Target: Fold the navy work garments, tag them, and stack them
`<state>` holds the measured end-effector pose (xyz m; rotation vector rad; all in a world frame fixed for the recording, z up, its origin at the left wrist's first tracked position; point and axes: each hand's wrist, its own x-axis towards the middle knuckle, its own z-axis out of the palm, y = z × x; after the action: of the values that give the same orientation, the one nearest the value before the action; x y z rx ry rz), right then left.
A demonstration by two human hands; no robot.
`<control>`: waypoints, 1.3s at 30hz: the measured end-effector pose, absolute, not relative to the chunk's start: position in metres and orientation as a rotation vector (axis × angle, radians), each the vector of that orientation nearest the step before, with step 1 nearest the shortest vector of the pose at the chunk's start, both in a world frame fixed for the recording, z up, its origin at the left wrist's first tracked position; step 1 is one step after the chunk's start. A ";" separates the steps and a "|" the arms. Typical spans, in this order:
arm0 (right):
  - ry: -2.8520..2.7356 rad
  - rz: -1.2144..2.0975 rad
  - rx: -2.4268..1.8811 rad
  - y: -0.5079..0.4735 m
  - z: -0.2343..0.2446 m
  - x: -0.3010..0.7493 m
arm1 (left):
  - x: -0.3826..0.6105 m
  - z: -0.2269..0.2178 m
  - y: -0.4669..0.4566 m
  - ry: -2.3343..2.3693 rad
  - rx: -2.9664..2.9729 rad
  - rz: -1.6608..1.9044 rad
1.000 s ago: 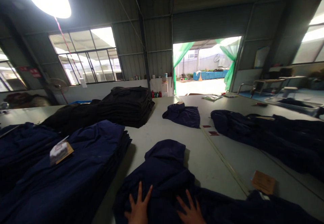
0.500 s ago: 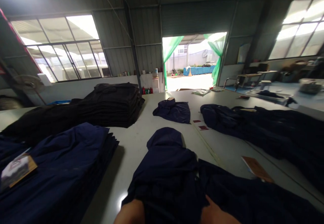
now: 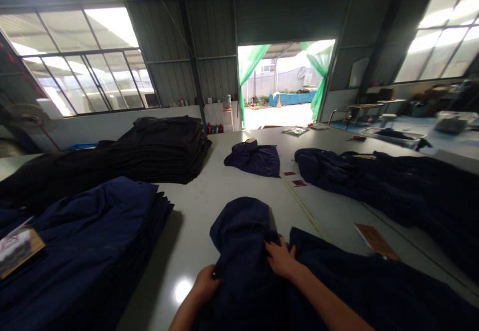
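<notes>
We have moved our hands up the navy garment (image 3: 247, 286) on the surface (image 3: 198, 216): our left hand (image 3: 207, 283) curls its fingers around one edge, our right hand (image 3: 280, 257) grips the opposite edge, forearms (image 3: 325, 298) slanting inward.

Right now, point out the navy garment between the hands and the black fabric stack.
Navy garment (image 3: 243, 266), head view: middle of its visible cloth.
Black fabric stack (image 3: 170, 160), head view: layered front side.
</notes>
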<state>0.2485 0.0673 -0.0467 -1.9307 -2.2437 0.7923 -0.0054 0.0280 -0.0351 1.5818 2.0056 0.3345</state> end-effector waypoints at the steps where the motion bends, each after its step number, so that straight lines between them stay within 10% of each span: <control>1: -2.271 0.897 -1.693 0.070 -0.044 0.246 | -0.009 -0.030 0.027 1.980 1.607 0.391; 5: -2.178 0.827 -1.326 0.082 -0.039 0.249 | -0.054 -0.002 0.018 2.444 1.489 0.793; 9: -2.159 0.775 -1.645 0.078 -0.062 0.242 | -0.079 0.000 0.006 2.962 1.328 0.343; 19: -2.493 0.616 -1.883 0.016 -0.067 0.215 | -0.050 -0.072 -0.009 2.521 1.391 0.010; 31: -2.557 0.477 -1.856 0.032 0.000 0.240 | -0.019 -0.022 0.010 2.390 1.657 -0.152; 39: -2.699 0.563 -1.582 0.017 -0.095 0.202 | -0.022 -0.077 -0.002 2.232 1.576 -0.120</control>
<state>0.2024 0.0171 -0.0950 -1.5818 -2.6990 0.5628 -0.0225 -0.0023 -0.0770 1.5756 2.2323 -0.1202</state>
